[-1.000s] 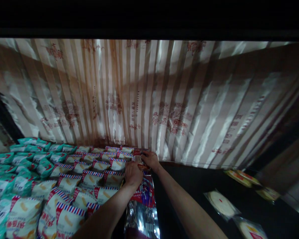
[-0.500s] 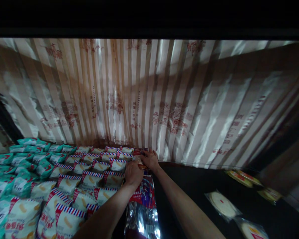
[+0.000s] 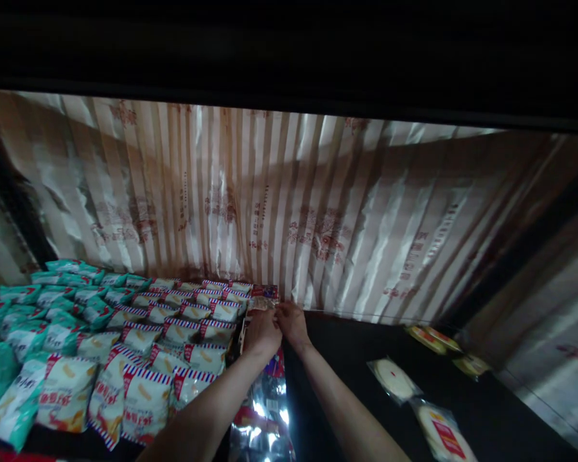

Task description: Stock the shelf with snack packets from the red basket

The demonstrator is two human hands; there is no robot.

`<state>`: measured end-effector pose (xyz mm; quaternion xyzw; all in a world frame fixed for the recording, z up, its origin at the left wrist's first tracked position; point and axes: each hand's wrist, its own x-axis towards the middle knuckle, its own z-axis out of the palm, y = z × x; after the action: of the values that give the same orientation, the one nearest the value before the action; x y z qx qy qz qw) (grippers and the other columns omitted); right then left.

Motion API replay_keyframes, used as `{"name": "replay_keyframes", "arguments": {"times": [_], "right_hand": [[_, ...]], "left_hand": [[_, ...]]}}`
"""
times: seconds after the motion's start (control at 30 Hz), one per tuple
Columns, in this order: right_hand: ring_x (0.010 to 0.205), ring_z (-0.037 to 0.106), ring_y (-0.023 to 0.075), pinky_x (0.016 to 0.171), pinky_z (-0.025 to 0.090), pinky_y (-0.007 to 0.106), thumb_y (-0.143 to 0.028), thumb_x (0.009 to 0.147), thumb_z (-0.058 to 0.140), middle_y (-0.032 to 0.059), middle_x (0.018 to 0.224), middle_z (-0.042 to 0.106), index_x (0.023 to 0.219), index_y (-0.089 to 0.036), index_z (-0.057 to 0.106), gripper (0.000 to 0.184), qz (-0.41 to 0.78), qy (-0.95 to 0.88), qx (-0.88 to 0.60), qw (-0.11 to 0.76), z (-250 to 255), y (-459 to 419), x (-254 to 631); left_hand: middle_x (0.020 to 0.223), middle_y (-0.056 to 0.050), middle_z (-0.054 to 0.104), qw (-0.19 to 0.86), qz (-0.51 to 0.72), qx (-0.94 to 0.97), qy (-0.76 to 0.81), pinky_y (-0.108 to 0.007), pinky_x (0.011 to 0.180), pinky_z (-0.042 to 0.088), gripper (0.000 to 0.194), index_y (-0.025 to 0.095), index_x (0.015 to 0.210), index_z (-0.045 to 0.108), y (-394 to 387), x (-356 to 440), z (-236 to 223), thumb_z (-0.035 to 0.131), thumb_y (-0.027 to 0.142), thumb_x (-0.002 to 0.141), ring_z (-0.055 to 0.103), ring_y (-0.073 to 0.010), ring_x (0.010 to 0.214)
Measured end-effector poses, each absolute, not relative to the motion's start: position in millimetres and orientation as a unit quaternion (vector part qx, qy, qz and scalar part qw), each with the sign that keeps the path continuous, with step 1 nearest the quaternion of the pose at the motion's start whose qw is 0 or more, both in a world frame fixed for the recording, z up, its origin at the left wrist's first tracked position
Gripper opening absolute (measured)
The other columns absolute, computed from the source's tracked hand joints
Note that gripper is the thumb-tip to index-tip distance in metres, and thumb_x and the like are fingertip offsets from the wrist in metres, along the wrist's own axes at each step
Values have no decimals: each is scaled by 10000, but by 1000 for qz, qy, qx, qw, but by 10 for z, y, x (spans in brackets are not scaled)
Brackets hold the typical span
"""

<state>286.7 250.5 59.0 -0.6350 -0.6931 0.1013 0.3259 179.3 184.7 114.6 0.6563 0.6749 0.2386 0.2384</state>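
Note:
My left hand [image 3: 264, 332] is closed on the upper part of a dark red and purple snack packet [image 3: 274, 367], whose lower half is shiny silver. Close beside it, my right hand [image 3: 293, 323] has its fingers pinched at the packet's upper right edge, nearly touching the left fingers. The grip itself is partly hidden. Just beyond the hands, against the back lining, lies another dark red packet [image 3: 266, 291]. Below my left forearm is more silver wrapping [image 3: 264, 436].
White snack bags with striped tops [image 3: 147, 401] stand in rows on the left, beside green bags [image 3: 26, 337]. On the dark shelf [image 3: 337, 359] to the right lie clear packets of round pale flatbreads [image 3: 394, 380] and yellow packets [image 3: 426, 340]. Striped lining [image 3: 270, 212] hangs behind.
My hands have drawn closer together and slightly nearer to me, baring the dark red packet behind them. The view has tilted and shifted a little.

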Motion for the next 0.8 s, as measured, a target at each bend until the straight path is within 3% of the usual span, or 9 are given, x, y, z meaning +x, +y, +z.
{"name": "replay_keyframes", "arguments": {"times": [0.23, 0.4, 0.5, 0.63, 0.7, 0.8], "right_hand": [[850, 656, 180, 808, 485, 261, -173, 763, 427, 70, 891, 712, 845, -171, 715, 299, 172, -669, -632, 351, 757, 1733, 2946], [992, 617, 210, 881, 468, 314, -248, 789, 396, 85, 1088, 669, 968, -177, 687, 349, 244, -627, -646, 361, 688, 1075, 2985], [1105, 559, 224, 961, 426, 353, -315, 806, 391, 107, 1211, 602, 1043, -162, 647, 381, 265, -598, -618, 435, 549, 526, 2971], [1100, 549, 215, 963, 425, 360, -370, 838, 400, 105, 1205, 591, 1166, -172, 557, 414, 282, -571, -590, 497, 262, -339, 2909], [1073, 562, 210, 951, 431, 349, -355, 843, 397, 106, 1180, 603, 1144, -176, 564, 387, 285, -560, -609, 484, 61, -708, 2869], [1057, 587, 194, 953, 426, 311, -239, 827, 374, 114, 1152, 630, 1121, -164, 590, 372, 334, -601, -636, 351, -263, -1042, 2822]], "left_hand": [[1119, -102, 657, 244, 261, 675, 646, -272, 915, 430, 370, 148, 1097, 620, 1264, 1950, 1194, 402, 81, 805, 596, -187, 1054], [1144, -92, 626, 258, 283, 679, 627, -259, 948, 420, 351, 148, 1125, 585, 558, 1992, 1181, 411, 103, 823, 575, -172, 1061], [1186, -90, 594, 263, 323, 690, 592, -267, 985, 403, 372, 146, 1153, 546, 29, 1964, 1066, 384, 88, 823, 545, -166, 1092], [1166, -46, 590, 295, 351, 716, 527, -244, 982, 403, 357, 204, 1101, 545, -669, 1858, 752, 341, 80, 836, 529, -134, 1088], [1116, -47, 602, 317, 336, 716, 524, -255, 969, 413, 327, 209, 1050, 565, -937, 1780, 535, 342, 91, 843, 538, -139, 1062], [1081, -57, 617, 391, 252, 699, 543, -274, 981, 405, 311, 188, 975, 598, -1160, 1623, 160, 360, 59, 821, 547, -148, 1064]]}}
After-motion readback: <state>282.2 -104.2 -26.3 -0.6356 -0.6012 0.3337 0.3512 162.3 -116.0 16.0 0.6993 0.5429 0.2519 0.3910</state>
